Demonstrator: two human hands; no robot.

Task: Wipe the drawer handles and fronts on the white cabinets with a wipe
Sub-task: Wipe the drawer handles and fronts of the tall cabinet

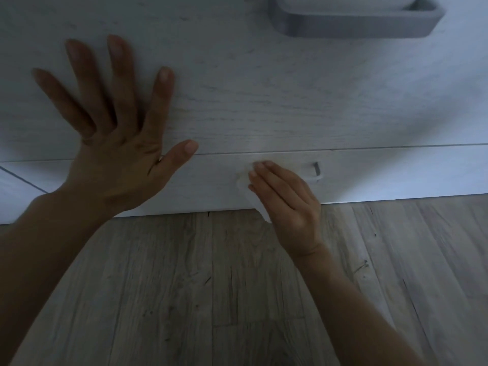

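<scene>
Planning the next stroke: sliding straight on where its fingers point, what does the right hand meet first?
Probably the seam just above the right hand, then the upper drawer front; the left hand lies aside.

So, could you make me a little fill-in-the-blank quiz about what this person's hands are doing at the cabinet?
1. The left hand lies flat, fingers spread, on the upper drawer front and holds ____.
2. The right hand presses the white wipe against the handle of the ____ drawer, the one next to the floor.
3. That floor is laid in ____-look planks.

Missing words: nothing; lower; wood.
</scene>
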